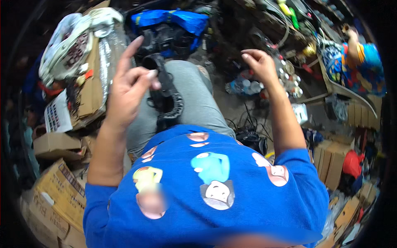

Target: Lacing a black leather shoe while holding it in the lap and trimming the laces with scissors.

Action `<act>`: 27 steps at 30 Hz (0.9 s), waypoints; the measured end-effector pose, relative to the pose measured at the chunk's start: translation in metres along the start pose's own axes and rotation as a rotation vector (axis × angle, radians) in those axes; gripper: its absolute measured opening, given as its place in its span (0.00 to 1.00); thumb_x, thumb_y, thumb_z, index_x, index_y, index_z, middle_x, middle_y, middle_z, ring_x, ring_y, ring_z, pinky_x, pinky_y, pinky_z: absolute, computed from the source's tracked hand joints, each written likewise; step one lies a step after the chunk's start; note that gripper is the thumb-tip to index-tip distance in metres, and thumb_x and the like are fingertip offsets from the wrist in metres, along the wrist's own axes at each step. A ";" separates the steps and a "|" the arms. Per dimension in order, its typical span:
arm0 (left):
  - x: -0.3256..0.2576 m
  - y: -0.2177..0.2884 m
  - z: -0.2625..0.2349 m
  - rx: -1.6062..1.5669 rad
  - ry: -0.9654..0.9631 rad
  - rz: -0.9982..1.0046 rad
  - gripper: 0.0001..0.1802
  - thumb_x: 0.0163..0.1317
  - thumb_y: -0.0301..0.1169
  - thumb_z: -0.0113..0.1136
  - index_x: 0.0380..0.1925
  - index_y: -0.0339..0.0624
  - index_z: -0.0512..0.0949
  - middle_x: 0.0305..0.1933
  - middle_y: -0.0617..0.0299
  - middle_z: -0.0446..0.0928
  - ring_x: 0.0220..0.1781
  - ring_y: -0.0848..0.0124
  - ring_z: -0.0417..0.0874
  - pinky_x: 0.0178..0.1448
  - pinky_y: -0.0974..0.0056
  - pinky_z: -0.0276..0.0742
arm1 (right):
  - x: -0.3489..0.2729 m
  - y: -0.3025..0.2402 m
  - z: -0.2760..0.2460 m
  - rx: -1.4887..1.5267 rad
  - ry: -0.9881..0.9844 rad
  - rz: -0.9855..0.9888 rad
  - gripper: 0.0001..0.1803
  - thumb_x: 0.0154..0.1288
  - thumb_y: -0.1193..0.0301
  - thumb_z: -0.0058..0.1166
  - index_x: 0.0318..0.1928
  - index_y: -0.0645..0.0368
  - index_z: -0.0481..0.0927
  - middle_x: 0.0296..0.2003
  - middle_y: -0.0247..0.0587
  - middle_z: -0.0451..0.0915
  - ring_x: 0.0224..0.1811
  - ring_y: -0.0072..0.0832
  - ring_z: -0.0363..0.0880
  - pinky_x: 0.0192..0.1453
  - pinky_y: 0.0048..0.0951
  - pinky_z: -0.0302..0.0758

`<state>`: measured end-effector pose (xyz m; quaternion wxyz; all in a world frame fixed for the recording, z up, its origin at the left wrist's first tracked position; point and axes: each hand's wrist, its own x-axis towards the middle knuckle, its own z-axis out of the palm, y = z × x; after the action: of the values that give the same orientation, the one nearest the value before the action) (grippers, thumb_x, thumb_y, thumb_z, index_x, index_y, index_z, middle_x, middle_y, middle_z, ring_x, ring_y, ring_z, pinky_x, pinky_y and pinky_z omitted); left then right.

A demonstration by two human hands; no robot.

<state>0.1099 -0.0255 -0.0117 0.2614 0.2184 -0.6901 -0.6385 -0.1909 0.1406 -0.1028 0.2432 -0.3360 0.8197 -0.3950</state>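
We are lifting our left hand (128, 87) and right hand (259, 63) loosely open and empty, leaving the black rubber part (167, 97) resting balanced on our knee (194, 99).

Cardboard boxes (58, 194) crowd a dim workshop's grey floor (231, 103), beside a blue bag (173, 18) and plastic bottles (248, 86).

**Both hands raised and empty above black part on lap**

Left hand (130, 84) is lifted, index finger extended, holding nothing. Right hand (259, 63) is raised, fingers loosely curled, also empty. A black ribbed part (167, 99) lies on the grey-trousered thigh (194, 99), just beside the left hand. Cardboard boxes (62, 194) stand near left; a second person (359, 62) sits far right.
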 end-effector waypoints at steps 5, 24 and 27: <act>0.007 -0.001 0.018 -0.278 -0.020 0.098 0.39 0.64 0.23 0.54 0.69 0.42 0.45 0.28 0.61 0.77 0.30 0.77 0.78 0.40 0.72 0.75 | -0.056 -0.109 0.086 0.893 -0.439 -0.266 0.16 0.63 0.69 0.58 0.49 0.63 0.79 0.42 0.35 0.80 0.42 0.21 0.76 0.52 0.24 0.71; -0.015 0.033 -0.068 0.252 -0.254 0.239 0.10 0.58 0.25 0.62 0.40 0.39 0.82 0.40 0.64 0.76 0.43 0.76 0.76 0.48 0.71 0.71 | -0.054 -0.184 0.101 0.599 -0.895 -0.261 0.08 0.61 0.67 0.61 0.36 0.58 0.81 0.33 0.32 0.82 0.32 0.15 0.75 0.40 0.19 0.71; -0.012 0.032 -0.067 0.160 -0.262 0.271 0.03 0.54 0.22 0.63 0.30 0.38 0.81 0.32 0.64 0.77 0.38 0.76 0.77 0.45 0.71 0.72 | -0.054 -0.189 0.103 0.552 -0.867 -0.286 0.10 0.61 0.65 0.60 0.37 0.58 0.81 0.31 0.30 0.82 0.32 0.13 0.73 0.39 0.18 0.69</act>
<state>0.1635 -0.0665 0.0228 0.2347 0.0589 -0.7897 -0.5638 -0.0196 0.0434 -0.0004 0.5827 -0.5006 0.4555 -0.4499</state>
